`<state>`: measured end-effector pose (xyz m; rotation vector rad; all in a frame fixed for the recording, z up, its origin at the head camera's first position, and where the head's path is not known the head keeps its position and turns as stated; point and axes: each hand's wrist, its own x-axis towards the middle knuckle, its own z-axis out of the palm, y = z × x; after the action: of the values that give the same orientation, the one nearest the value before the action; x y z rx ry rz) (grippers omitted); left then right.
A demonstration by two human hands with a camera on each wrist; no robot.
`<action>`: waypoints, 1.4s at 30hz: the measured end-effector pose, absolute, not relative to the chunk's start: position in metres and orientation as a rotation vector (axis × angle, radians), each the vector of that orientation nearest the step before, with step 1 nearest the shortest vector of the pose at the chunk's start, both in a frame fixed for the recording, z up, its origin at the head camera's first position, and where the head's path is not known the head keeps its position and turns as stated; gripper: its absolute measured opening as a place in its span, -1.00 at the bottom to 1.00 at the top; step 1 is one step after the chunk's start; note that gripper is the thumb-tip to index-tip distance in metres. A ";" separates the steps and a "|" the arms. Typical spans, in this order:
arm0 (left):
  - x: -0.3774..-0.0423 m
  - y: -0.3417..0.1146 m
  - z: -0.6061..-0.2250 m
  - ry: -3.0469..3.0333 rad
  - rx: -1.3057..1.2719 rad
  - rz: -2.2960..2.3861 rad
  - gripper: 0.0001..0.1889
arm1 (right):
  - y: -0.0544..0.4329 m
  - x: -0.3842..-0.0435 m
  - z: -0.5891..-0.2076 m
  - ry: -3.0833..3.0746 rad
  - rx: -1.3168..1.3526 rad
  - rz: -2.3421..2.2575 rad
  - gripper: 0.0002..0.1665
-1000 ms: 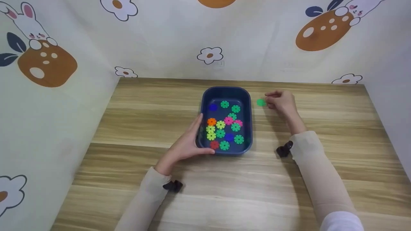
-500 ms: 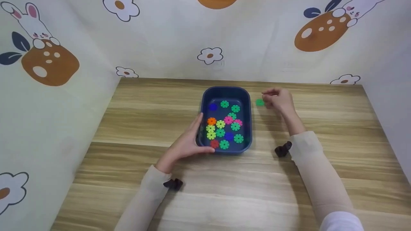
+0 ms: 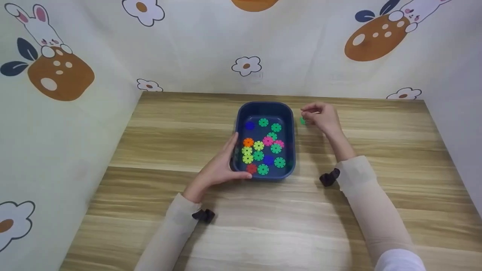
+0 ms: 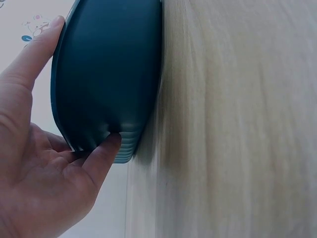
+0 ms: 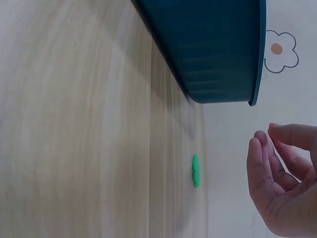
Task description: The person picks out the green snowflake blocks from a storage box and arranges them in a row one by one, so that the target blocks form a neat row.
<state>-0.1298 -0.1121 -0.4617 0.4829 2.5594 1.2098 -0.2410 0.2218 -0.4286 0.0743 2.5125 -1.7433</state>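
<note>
My left hand grips the near-left corner of a dark blue plastic tray. Its thumb lies along the near rim, and in the left wrist view a finger presses on the outer wall. Flower-shaped plastic discs in green, yellow, pink, blue, orange and red lie scattered in the tray, among them an orange disc. Right of the tray, my right hand hovers with bent fingers, nothing visible between them. A green disc lies on the table below that hand, partly covered by it in the head view.
The wood-grain table runs back to a wall covering printed with flowers, fruit and rabbits. More of this covering stands along the left side. A black wrist device sits on each sleeve.
My right hand has shifted slightly left toward the tray and now covers more of the green disc in the head view. The left hand keeps its grip on the tray.
</note>
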 end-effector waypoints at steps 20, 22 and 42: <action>-0.129 -0.112 -0.462 2.544 0.463 1.225 0.38 | 0.194 -0.227 -0.415 2.492 -0.082 -1.786 -0.68; -0.129 -0.112 -0.461 2.539 0.448 1.221 0.37 | 0.190 -0.226 -0.414 2.495 -0.104 -1.786 -0.70; -0.131 -0.112 -0.464 2.540 0.474 1.238 0.35 | 0.148 -0.210 -0.422 2.465 -0.284 -1.659 -0.75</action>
<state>-0.1306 -0.1118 -0.4642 0.4743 2.5403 1.2376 -0.2102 0.1485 -0.4218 -0.2836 2.4650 -1.6592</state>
